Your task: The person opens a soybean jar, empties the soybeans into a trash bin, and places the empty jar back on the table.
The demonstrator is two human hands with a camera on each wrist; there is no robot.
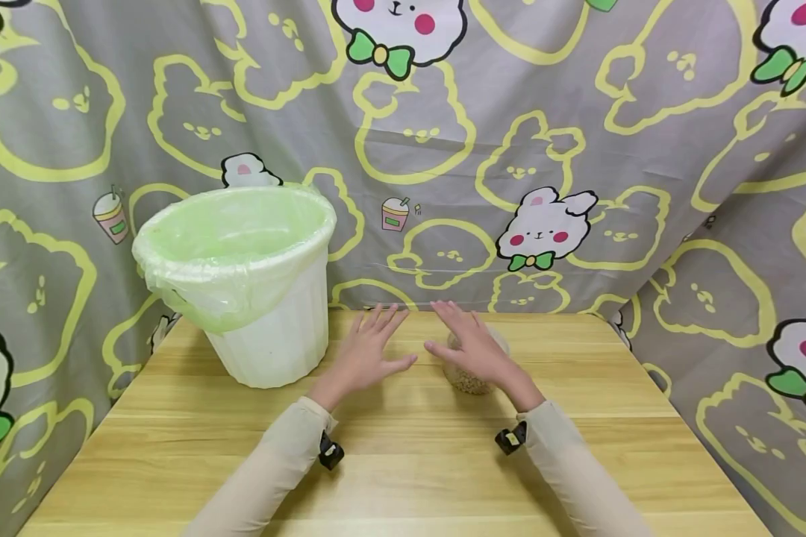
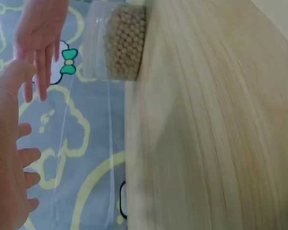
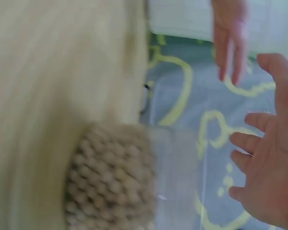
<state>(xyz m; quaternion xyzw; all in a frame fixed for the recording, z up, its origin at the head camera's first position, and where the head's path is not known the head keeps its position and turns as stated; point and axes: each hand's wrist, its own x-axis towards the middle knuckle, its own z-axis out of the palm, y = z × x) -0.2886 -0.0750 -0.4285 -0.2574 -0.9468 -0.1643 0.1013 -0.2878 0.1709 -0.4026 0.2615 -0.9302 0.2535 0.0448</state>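
Both hands hover over the table with fingers spread and nothing held. In the head view my left hand (image 1: 369, 356) is between the white bin and the jar. My right hand (image 1: 473, 350) is above and in front of a clear jar (image 1: 472, 382), hiding much of it. Small round tan pellets or beans fill the jar's lower part, as the left wrist view shows of the jar (image 2: 125, 43). The right wrist view has the jar (image 3: 115, 177) close by, apart from the right hand (image 3: 273, 163). Their exact kind cannot be told.
A white ribbed bin (image 1: 275, 350) lined with a pale green bag (image 1: 242, 224) stands at the table's left back. The wooden table (image 1: 410, 477) meets a grey cartoon-print curtain (image 1: 443, 186) behind and at the sides. Each wrist carries a small black camera.
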